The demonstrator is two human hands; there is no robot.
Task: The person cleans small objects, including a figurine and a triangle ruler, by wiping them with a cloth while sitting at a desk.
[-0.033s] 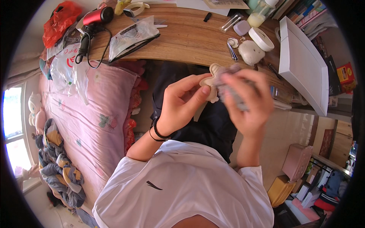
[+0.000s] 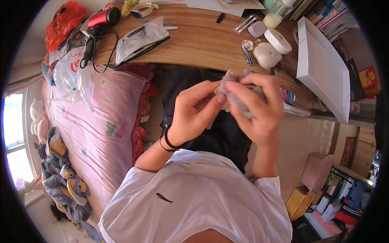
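Observation:
My left hand (image 2: 196,107) pinches a small cream, lobed, padded-looking piece (image 2: 226,107) between thumb and fingers, above my lap near the desk's front edge. My right hand (image 2: 261,107) grips a soft greyish cloth (image 2: 257,92) and presses it against that piece. The cloth covers most of the cream piece, so its full shape is hidden. Some blur lies over my right fingers. Dark bands circle my left wrist.
On the wooden desk (image 2: 194,44) lie a red hair dryer (image 2: 104,18), a clear zip pouch (image 2: 139,38), a fluffy white puff (image 2: 267,56) and nail clippers (image 2: 247,54). A white box lid (image 2: 324,69) stands at right. A pink bed (image 2: 97,125) is left.
My right hand has shifted slightly left with the cloth, which now covers most of the cream piece that showed more fully before. My left hand has barely moved.

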